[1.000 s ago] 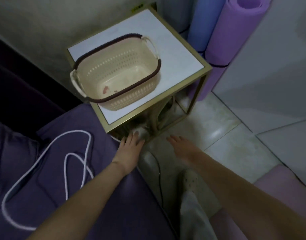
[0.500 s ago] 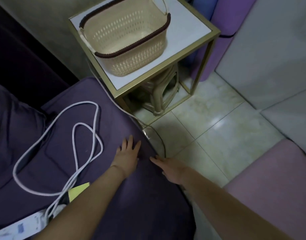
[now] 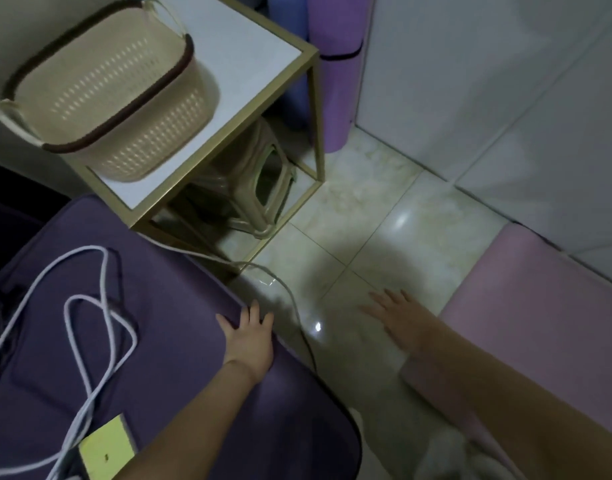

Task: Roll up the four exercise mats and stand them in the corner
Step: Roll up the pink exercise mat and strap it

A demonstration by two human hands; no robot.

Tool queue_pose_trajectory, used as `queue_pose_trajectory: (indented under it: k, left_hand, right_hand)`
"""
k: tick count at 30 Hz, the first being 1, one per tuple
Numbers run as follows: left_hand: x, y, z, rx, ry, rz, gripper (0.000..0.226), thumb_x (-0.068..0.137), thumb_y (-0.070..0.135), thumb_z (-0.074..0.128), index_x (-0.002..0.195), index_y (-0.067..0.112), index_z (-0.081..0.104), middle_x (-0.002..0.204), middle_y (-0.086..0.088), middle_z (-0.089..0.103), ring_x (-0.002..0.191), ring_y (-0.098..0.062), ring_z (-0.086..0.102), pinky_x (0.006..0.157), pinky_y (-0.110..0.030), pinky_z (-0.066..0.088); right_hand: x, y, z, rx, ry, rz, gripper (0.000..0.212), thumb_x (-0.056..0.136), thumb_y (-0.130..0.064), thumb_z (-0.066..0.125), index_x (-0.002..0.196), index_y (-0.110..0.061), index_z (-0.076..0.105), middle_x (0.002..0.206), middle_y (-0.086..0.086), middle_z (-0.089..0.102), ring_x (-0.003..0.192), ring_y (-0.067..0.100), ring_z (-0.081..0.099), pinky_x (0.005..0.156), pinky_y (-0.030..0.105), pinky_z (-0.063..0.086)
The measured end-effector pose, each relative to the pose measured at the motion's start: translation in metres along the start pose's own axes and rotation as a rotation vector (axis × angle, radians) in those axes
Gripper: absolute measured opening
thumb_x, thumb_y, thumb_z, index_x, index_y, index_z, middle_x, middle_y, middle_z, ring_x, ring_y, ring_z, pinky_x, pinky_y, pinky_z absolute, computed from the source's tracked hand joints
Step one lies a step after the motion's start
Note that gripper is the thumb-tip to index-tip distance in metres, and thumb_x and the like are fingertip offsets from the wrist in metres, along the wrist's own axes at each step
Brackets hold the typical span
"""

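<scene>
Mats rolled: a blue mat (image 3: pixel 292 64) and a purple mat (image 3: pixel 339 81) stand upright side by side in the corner, behind the side table and against the white wall (image 3: pixel 488 81); a dark strap circles the purple one.
Mat on the floor: a pink mat (image 3: pixel 540 306) lies at the right along the foot of the wall, unrolled as far as can be seen.
Left hand (image 3: pixel 249 341): rests palm down on the rim of a dark purple cushion (image 3: pixel 166 341), fingers straight and spread, holding nothing.
Right hand (image 3: pixel 401 317): over the floor (image 3: pixel 367 209) tiles just beside the pink mat's near corner, fingers straight and slightly apart, holding nothing; touching the floor or not cannot be told. Its forearm crosses the pink mat.
In the way: a gold-framed side table, its tabletop (image 3: pixel 249 57) carrying a cream basket (image 3: pixel 107 88), stands in front of the corner; a plastic stool (image 3: pixel 256 188) sits under it.
Cables: a white cable (image 3: pixel 100 306) lies looped on the cushion; a thin cord (image 3: pixel 290 292) runs over the floor between the hands.
Lower left: a yellow card (image 3: pixel 105 448) on the cushion.
</scene>
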State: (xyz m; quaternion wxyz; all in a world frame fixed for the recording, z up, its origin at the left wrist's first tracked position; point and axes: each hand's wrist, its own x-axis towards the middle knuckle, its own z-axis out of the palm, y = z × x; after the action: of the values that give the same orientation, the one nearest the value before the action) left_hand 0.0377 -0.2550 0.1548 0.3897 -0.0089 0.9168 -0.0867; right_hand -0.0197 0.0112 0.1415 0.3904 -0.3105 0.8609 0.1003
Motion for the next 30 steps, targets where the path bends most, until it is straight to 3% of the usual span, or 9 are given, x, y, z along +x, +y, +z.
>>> queue_pose_trajectory:
  k: [3, 6, 10, 16, 19, 21, 23, 26, 30]
  left_hand:
    - [0.011, 0.039, 0.008, 0.032, -0.041, 0.041, 0.053, 0.095, 0.019, 0.04, 0.146, 0.018, 0.023, 0.154, -0.014, 0.011, 0.143, -0.03, 0.01, 0.108, -0.068, 0.005]
    - [0.029, 0.085, 0.017, -0.008, -0.072, 0.084, 0.052, 0.094, 0.014, 0.038, 0.144, 0.019, 0.025, 0.151, -0.012, 0.016, 0.14, -0.029, 0.016, 0.11, -0.06, 0.018]
    - [0.06, 0.155, 0.045, -0.022, -0.054, 0.181, 0.053, 0.097, 0.018, 0.037, 0.147, 0.017, 0.021, 0.153, -0.009, 0.018, 0.14, -0.026, 0.019, 0.11, -0.051, 0.023]
    - [0.105, 0.265, 0.099, 0.136, -0.072, 0.26, 0.054, 0.098, 0.018, 0.037, 0.149, 0.016, 0.02, 0.149, -0.009, 0.03, 0.137, -0.025, 0.026, 0.109, -0.065, 0.007]
    - [0.12, 0.306, 0.13, 0.111, -0.11, 0.277, 0.055, 0.099, 0.02, 0.034, 0.15, 0.018, 0.014, 0.153, -0.008, 0.024, 0.14, -0.027, 0.022, 0.109, -0.066, 0.007]
    - [0.129, 0.327, 0.147, 0.094, -0.123, 0.293, 0.057, 0.099, 0.021, 0.035, 0.151, 0.019, 0.01, 0.153, -0.008, 0.022, 0.142, -0.028, 0.019, 0.109, -0.066, 0.01]
    - [0.138, 0.348, 0.164, 0.056, -0.146, 0.306, 0.059, 0.098, 0.022, 0.036, 0.151, 0.02, 0.008, 0.151, -0.008, 0.024, 0.141, -0.031, 0.021, 0.109, -0.063, 0.014]
    - [0.157, 0.374, 0.19, -0.048, -0.171, 0.298, 0.055, 0.097, 0.026, 0.037, 0.148, 0.022, 0.016, 0.148, -0.008, 0.029, 0.136, -0.033, 0.03, 0.108, -0.056, 0.022]
    - [0.18, 0.394, 0.217, -0.143, -0.118, 0.335, 0.06, 0.094, 0.024, 0.045, 0.147, 0.013, 0.02, 0.144, -0.012, 0.032, 0.125, -0.032, 0.04, 0.102, -0.041, 0.034]
  right_hand:
    - [-0.016, 0.055, 0.04, 0.002, -0.041, 0.135, 0.06, 0.102, -0.014, 0.028, 0.153, -0.024, -0.001, 0.159, 0.013, -0.005, 0.146, 0.036, -0.006, 0.116, 0.045, -0.004]
    - [-0.03, 0.101, 0.084, 0.044, 0.207, 0.185, 0.057, 0.096, -0.015, 0.031, 0.15, -0.018, 0.014, 0.153, 0.027, 0.017, 0.14, 0.05, 0.006, 0.114, 0.049, 0.004]
    - [-0.042, 0.151, 0.159, 0.124, -0.161, 0.373, 0.069, 0.101, -0.023, 0.037, 0.151, -0.017, -0.009, 0.159, 0.011, -0.007, 0.144, 0.041, -0.009, 0.117, 0.045, -0.001]
    - [-0.024, 0.2, 0.282, 0.13, -0.16, 0.453, 0.06, 0.103, -0.031, 0.025, 0.151, -0.014, -0.007, 0.158, 0.016, -0.01, 0.143, 0.042, -0.01, 0.116, 0.048, 0.0]
    - [-0.011, 0.217, 0.338, 0.228, -0.203, 0.469, 0.065, 0.101, -0.026, 0.033, 0.152, -0.017, -0.006, 0.158, 0.013, -0.012, 0.144, 0.042, -0.008, 0.117, 0.053, 0.007]
    - [-0.003, 0.221, 0.362, 0.272, -0.07, 0.454, 0.063, 0.099, -0.015, 0.035, 0.152, -0.014, 0.003, 0.158, 0.02, -0.003, 0.142, 0.047, 0.003, 0.113, 0.061, 0.017]
    - [0.005, 0.226, 0.378, 0.193, 0.062, 0.436, 0.061, 0.093, -0.003, 0.04, 0.15, -0.005, 0.017, 0.151, 0.031, 0.018, 0.135, 0.057, 0.019, 0.106, 0.063, 0.024]
    - [0.015, 0.229, 0.41, 0.208, -0.052, 0.491, 0.059, 0.103, -0.024, 0.029, 0.152, -0.015, -0.002, 0.158, 0.017, 0.001, 0.143, 0.044, 0.005, 0.115, 0.049, 0.011]
    - [0.03, 0.241, 0.442, 0.312, -0.034, 0.432, 0.07, 0.098, -0.03, 0.04, 0.151, -0.01, -0.001, 0.158, 0.015, 0.008, 0.141, 0.034, 0.022, 0.112, 0.039, 0.024]
